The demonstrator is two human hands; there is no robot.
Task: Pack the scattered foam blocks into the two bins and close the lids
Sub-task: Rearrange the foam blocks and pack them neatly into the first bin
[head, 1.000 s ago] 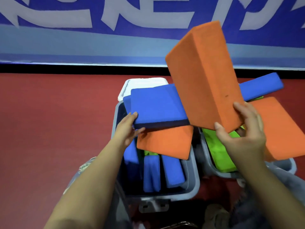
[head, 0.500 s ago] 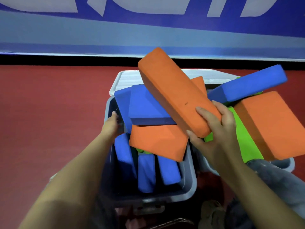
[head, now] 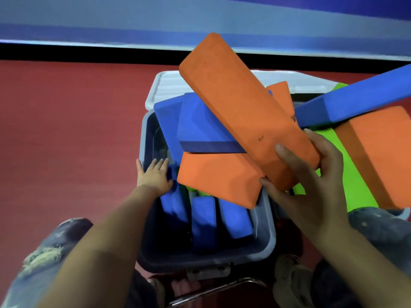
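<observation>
Orange block, gripped by the right hand, should lie flat in the bin (left hand open, inside it).

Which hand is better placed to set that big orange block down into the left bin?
Right. The right hand already grips the raised orange foam block over the left bin. The left hand lies open inside, against a blue block.

Four orange blocks; six blue blocks; two bins; two hands
</observation>
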